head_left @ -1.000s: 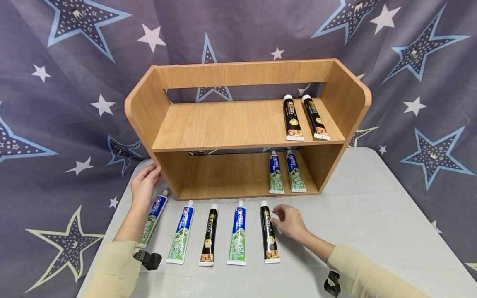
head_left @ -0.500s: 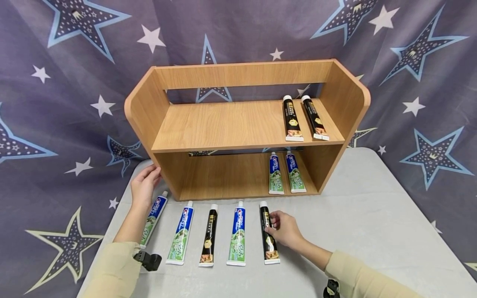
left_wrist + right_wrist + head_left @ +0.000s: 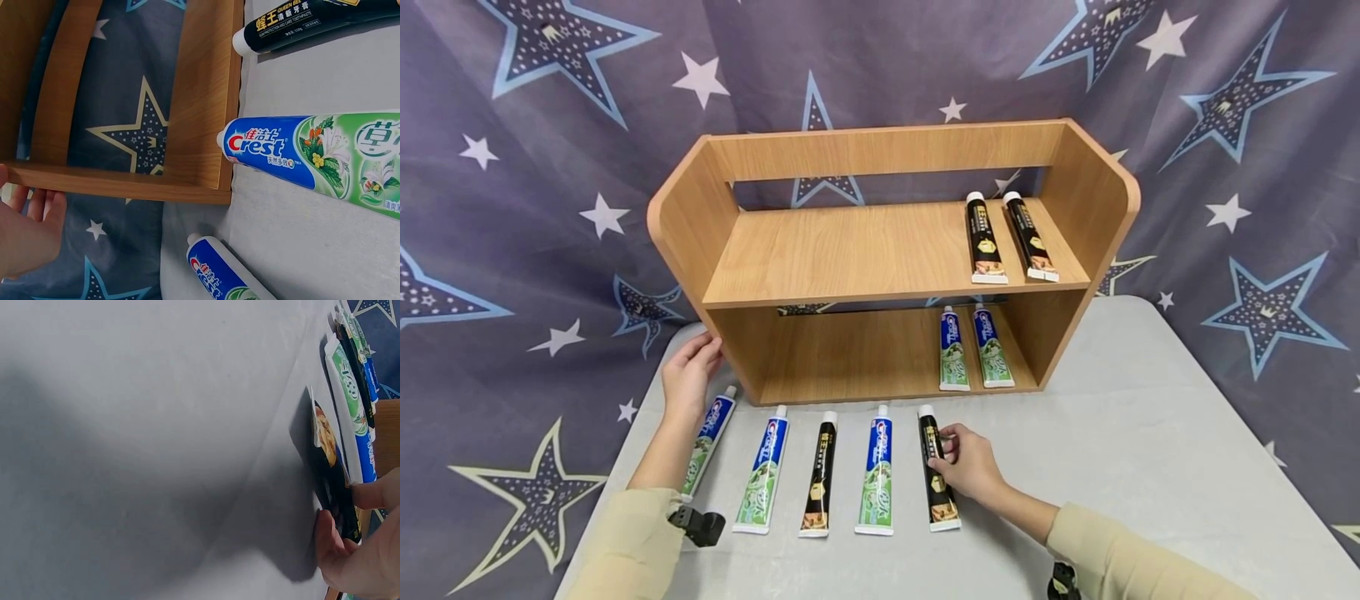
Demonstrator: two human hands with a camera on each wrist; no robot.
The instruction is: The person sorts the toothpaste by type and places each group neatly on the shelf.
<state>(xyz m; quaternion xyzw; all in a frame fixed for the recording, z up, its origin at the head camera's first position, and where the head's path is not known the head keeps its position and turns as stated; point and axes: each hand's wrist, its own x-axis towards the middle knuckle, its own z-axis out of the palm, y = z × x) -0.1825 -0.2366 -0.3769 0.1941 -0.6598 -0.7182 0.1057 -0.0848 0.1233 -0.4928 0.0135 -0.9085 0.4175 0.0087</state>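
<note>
Right hand (image 3: 967, 463) pinches black tube (image 3: 938, 490) (cap (image 3: 926, 411) near shelf edge (image 3: 880, 400)).

"How's your head view?"
"Evenly bright and fairly sharp, with soft shadow below your right hand (image 3: 968, 465)."
"And your right wrist view?"
"Greyer; a broad, blurry-edged shadow crosses your tabletop (image 3: 156, 394) toward lower right."

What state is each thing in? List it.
Pinched black tube: capped, in right hand
Other front black tube: capped, lying flat
Three front Crest tubes: capped, lying flat
Two upper-shelf black tubes: capped, lying flat
Two lower-shelf Crest tubes: capped, lying flat
Wooden shelf: standing upright, left hand touching its side
</note>
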